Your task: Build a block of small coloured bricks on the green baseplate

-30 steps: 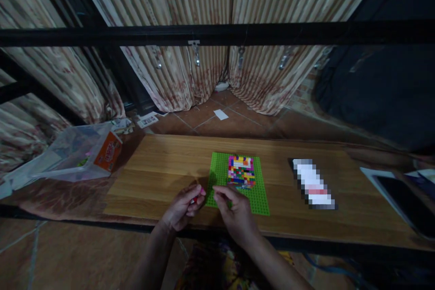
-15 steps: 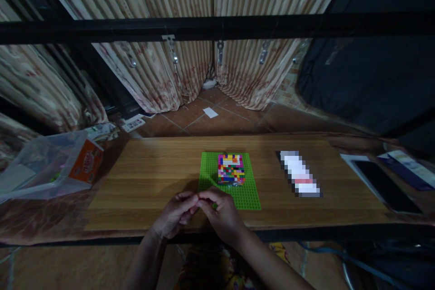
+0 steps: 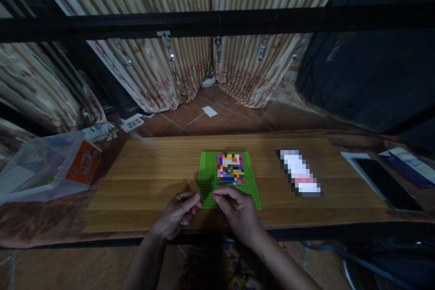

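Right hand [image 3: 240, 208] pinching tiny pink building brick [image 3: 215, 195] at fingertips, over green studded baseplate [image 3: 250, 198]; multicoloured brick build [image 3: 231, 168] just beyond fingers. Left hand [image 3: 176, 215] curled alongside, contents can't tell. Brick looks light, rigid, smooth, easily fumbled: best held by opposite sides.

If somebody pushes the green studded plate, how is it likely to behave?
The green plate looks thin and flat, so it would probably slide rather than tip. The smooth-looking wooden board beneath likely offers little grip. The colourful brick build on top may travel along, if attached.
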`<action>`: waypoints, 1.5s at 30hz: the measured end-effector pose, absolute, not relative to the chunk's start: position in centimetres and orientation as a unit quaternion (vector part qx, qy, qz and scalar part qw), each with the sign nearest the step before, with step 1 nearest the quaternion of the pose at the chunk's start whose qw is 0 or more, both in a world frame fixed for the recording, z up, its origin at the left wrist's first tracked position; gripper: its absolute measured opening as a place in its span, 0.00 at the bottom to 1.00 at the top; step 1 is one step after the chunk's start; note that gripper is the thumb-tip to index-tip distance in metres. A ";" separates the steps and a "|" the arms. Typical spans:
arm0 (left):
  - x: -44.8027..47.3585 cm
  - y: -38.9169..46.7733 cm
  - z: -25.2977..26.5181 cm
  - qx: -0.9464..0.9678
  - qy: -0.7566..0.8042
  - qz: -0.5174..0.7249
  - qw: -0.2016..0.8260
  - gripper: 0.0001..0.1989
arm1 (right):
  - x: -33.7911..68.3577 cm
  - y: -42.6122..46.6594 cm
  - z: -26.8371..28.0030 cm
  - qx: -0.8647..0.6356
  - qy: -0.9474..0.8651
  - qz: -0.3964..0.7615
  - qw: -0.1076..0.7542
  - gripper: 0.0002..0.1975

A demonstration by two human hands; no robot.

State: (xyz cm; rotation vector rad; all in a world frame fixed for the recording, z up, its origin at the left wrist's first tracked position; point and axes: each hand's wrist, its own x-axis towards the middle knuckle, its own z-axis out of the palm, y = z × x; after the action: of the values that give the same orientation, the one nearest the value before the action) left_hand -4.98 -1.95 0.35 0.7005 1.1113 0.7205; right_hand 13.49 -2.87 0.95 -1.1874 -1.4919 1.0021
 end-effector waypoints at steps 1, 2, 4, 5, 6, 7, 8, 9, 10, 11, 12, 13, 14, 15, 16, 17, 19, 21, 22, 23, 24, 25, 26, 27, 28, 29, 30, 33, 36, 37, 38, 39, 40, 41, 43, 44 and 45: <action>-5.0 -1.9 0.4 0.316 0.504 0.328 0.734 0.18 | 14.3 -2.6 1.0 -0.492 -0.601 0.404 0.483 0.07; -5.0 -1.9 0.4 0.315 0.503 0.328 0.735 0.18 | 15.0 -2.3 1.1 -0.501 -0.587 0.400 0.494 0.07; -5.0 -1.9 0.3 0.312 0.503 0.329 0.736 0.18 | 16.5 -1.4 1.1 -0.527 -0.542 0.390 0.526 0.08; -5.0 -1.9 0.3 0.312 0.503 0.329 0.736 0.18 | 17.2 -0.9 1.1 -0.537 -0.516 0.389 0.542 0.08; -5.0 -1.9 0.3 0.311 0.502 0.329 0.737 0.18 | 17.7 -0.4 1.1 -0.544 -0.492 0.391 0.556 0.09; -5.1 -1.9 0.3 0.311 0.500 0.330 0.738 0.18 | 18.2 0.1 1.0 -0.549 -0.469 0.395 0.568 0.10; -5.1 -1.9 0.2 0.312 0.499 0.330 0.738 0.18 | 18.5 0.5 1.0 -0.553 -0.449 0.398 0.578 0.10; -5.1 -1.9 0.2 0.312 0.498 0.331 0.738 0.18 | 18.8 0.9 1.0 -0.554 -0.432 0.402 0.587 0.10; -5.1 -1.9 0.2 0.311 0.498 0.331 0.739 0.18 | 18.9 1.2 0.9 -0.553 -0.418 0.405 0.596 0.09; -5.1 -1.9 0.2 0.310 0.499 0.331 0.739 0.18 | 19.0 1.4 0.9 -0.551 -0.409 0.408 0.602 0.09; -5.1 -1.9 0.2 0.308 0.500 0.333 0.738 0.18 | 19.0 1.5 0.9 -0.547 -0.403 0.410 0.608 0.09; -5.1 -1.9 0.2 0.307 0.501 0.334 0.737 0.18 | 19.0 1.5 0.8 -0.543 -0.402 0.412 0.611 0.09; -5.1 -2.0 0.2 0.306 0.501 0.335 0.737 0.18 | 19.0 1.6 0.8 -0.538 -0.404 0.414 0.613 0.09; -5.1 -2.0 0.2 0.307 0.501 0.335 0.737 0.18 | 19.0 1.6 0.8 -0.535 -0.406 0.414 0.614 0.09; -5.1 -2.0 0.2 0.307 0.500 0.336 0.736 0.18 | 19.0 1.5 0.7 -0.533 -0.408 0.413 0.616 0.10; -5.1 -2.0 0.2 0.308 0.499 0.336 0.737 0.18 | 19.0 1.5 0.6 -0.532 -0.411 0.411 0.616 0.11; -5.1 -1.9 0.2 0.307 0.496 0.337 0.739 0.18 | 19.0 1.5 0.5 -0.536 -0.424 0.405 0.606 0.14; -5.1 -1.9 0.1 0.302 0.494 0.340 0.741 0.18 | 19.2 1.6 0.4 -0.546 -0.454 0.389 0.587 0.14; -5.1 -1.9 0.1 0.301 0.493 0.340 0.742 0.18 | 19.2 1.6 0.4 -0.549 -0.473 0.379 0.576 0.14; -5.2 -1.9 0.1 0.301 0.491 0.340 0.743 0.18 | 19.3 1.6 0.4 -0.551 -0.491 0.367 0.566 0.13; -5.2 -1.9 0.1 0.302 0.490 0.340 0.744 0.18 | 19.3 1.7 0.4 -0.553 -0.506 0.355 0.559 0.13; -5.2 -1.9 0.1 0.303 0.488 0.339 0.745 0.18 | 19.3 1.8 0.5 -0.556 -0.519 0.341 0.552 0.13; -5.2 -1.9 0.0 0.305 0.488 0.339 0.745 0.18 | 19.3 1.8 0.6 -0.560 -0.529 0.328 0.546 0.13; -5.2 -1.9 0.0 0.305 0.488 0.338 0.745 0.18 | 19.3 2.0 0.7 -0.566 -0.538 0.313 0.540 0.13; -5.3 -1.9 0.0 0.304 0.488 0.338 0.745 0.18 | 19.3 2.1 0.9 -0.572 -0.548 0.298 0.533 0.13; -5.3 -1.9 0.0 0.303 0.487 0.339 0.745 0.18 | 19.3 2.2 1.0 -0.575 -0.558 0.287 0.525 0.13; -5.3 -1.9 0.0 0.302 0.486 0.340 0.746 0.18 | 19.3 2.4 1.2 -0.576 -0.570 0.277 0.517 0.13; -5.3 -2.0 -0.2 0.303 0.481 0.341 0.748 0.18 | 19.2 2.9 1.5 -0.576 -0.610 0.242 0.488 0.12; -5.4 -2.0 -0.2 0.304 0.476 0.345 0.749 0.18 | 19.0 3.5 1.6 -0.575 -0.653 0.180 0.458 0.12; -5.4 -2.0 -0.2 0.304 0.476 0.345 0.750 0.18 | 18.9 3.7 1.6 -0.573 -0.666 0.161 0.449 0.11; -5.4 -2.0 -0.2 0.303 0.475 0.345 0.750 0.18 | 18.8 3.9 1.5 -0.570 -0.678 0.144 0.441 0.11; -5.4 -2.0 -0.1 0.303 0.475 0.345 0.751 0.18 | 18.7 4.1 1.5 -0.566 -0.688 0.131 0.435 0.11; -5.4 -2.0 -0.1 0.302 0.475 0.345 0.751 0.18 | 18.6 4.3 1.4 -0.562 -0.695 0.123 0.432 0.11; -5.4 -2.0 -0.1 0.301 0.476 0.345 0.751 0.18 | 18.5 4.4 1.4 -0.558 -0.699 0.119 0.432 0.11; -5.4 -2.0 -0.1 0.300 0.475 0.347 0.751 0.18 | 18.4 4.6 1.3 -0.550 -0.700 0.124 0.439 0.11; -5.4 -2.0 -0.1 0.300 0.475 0.348 0.750 0.18 | 18.3 4.7 1.3 -0.547 -0.699 0.130 0.442 0.11; -5.4 -2.0 -0.2 0.300 0.474 0.349 0.750 0.18 | 18.3 4.7 1.3 -0.544 -0.698 0.136 0.446 0.12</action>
State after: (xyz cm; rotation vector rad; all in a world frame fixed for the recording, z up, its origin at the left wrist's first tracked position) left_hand -5.37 -2.05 -0.15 0.6558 1.0364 0.7635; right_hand 18.27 4.67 1.35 -1.3468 -1.7290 0.3374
